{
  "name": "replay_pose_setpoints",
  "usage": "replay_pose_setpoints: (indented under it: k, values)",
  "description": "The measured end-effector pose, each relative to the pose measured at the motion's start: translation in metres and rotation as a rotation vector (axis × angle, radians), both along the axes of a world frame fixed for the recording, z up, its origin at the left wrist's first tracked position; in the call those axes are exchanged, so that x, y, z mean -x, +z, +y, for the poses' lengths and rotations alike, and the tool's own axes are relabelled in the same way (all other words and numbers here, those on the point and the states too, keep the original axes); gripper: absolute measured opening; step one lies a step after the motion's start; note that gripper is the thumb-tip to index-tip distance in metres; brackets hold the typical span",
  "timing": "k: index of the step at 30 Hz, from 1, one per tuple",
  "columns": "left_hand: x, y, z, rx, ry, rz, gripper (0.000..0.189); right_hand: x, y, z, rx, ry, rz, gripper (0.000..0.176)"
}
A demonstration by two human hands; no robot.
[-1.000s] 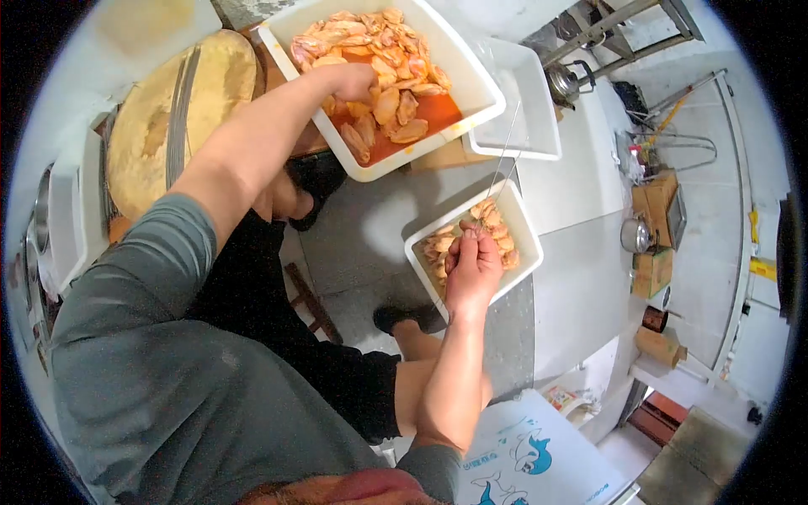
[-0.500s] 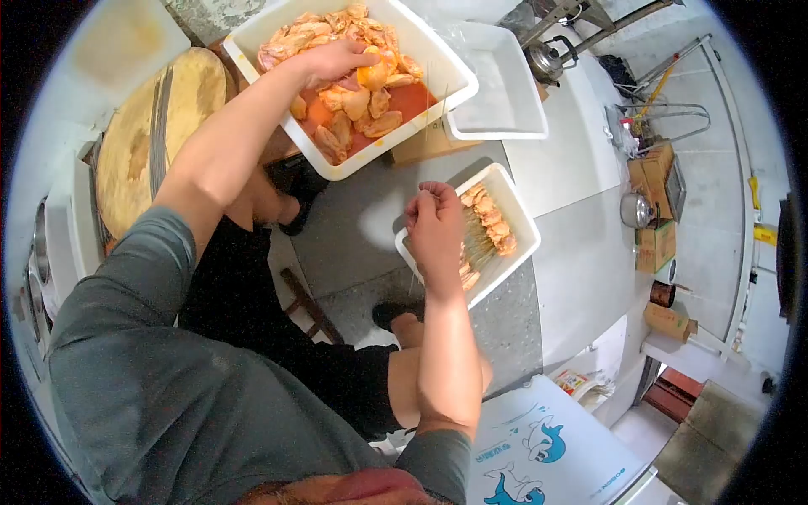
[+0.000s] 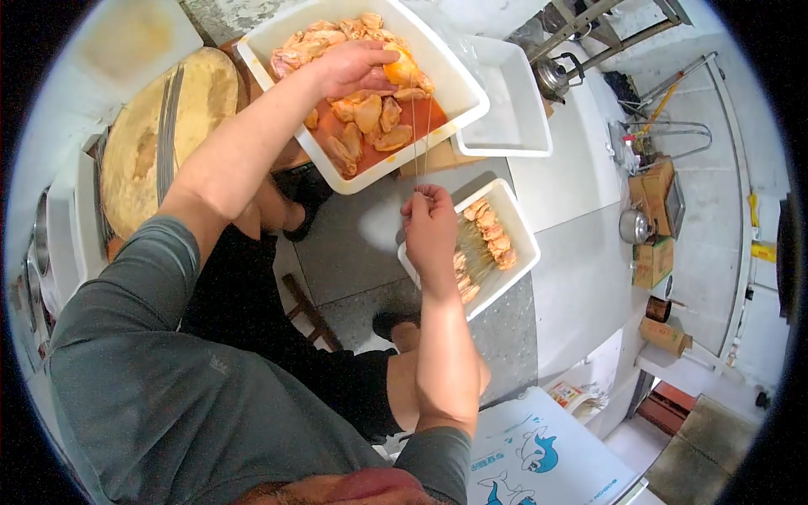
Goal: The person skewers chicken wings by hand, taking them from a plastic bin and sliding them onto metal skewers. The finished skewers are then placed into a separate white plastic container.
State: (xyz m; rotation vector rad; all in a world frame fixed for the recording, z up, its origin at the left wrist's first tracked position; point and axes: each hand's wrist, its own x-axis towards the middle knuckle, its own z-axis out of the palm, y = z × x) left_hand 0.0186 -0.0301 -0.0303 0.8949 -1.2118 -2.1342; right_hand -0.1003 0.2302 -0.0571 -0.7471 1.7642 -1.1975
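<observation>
Your left hand (image 3: 357, 69), the nearer one, grips a chicken piece (image 3: 406, 69) with half-curled fingers over the large tub (image 3: 461, 91), toward its right edge, the piece's long axis sloping down to the right. Two thin skewers (image 3: 415, 139) run from beneath that piece, across the tub's lower edge, down to your right hand (image 3: 432, 231), pinched closed on them at the small tub's (image 3: 520, 217) left edge; whether their tips touch the piece, you cannot tell.

Wet, glossy chicken (image 3: 368, 114) coming through on my feed now, and that tub (image 3: 441, 71) is smooth plastic! I've got a matt wooden block (image 3: 135, 156), a shiny metal kettle (image 3: 551, 78), a dull cardboard box (image 3: 653, 266), and a shirt (image 3: 227, 387) in matt cloth.
</observation>
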Motion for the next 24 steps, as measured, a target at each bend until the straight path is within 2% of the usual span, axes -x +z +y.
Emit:
replay_pose_setpoints:
  k: [12, 15, 18, 20, 24]
  values:
    - [0.01, 0.011, 0.011, 0.027, 0.204, 0.038, 0.014, -0.001, -0.001, -0.004, -0.014, -0.01, 0.044, 0.023]
    - [0.009, 0.004, 0.005, 0.008, 0.118, 0.048, 0.022, -0.001, -0.007, -0.005, -0.006, -0.024, 0.06, 0.023]
    - [0.008, -0.004, 0.001, 0.068, 0.076, -0.06, 0.024, 0.0, -0.003, -0.007, -0.018, -0.034, 0.074, 0.023]
    - [0.01, -0.025, -0.01, 0.114, 0.009, -0.022, 0.025, 0.002, -0.004, -0.008, -0.01, -0.042, 0.067, 0.023]
    - [0.01, 0.001, 0.009, 0.109, -0.055, -0.039, 0.029, 0.002, -0.001, -0.01, -0.007, -0.049, 0.049, 0.022]
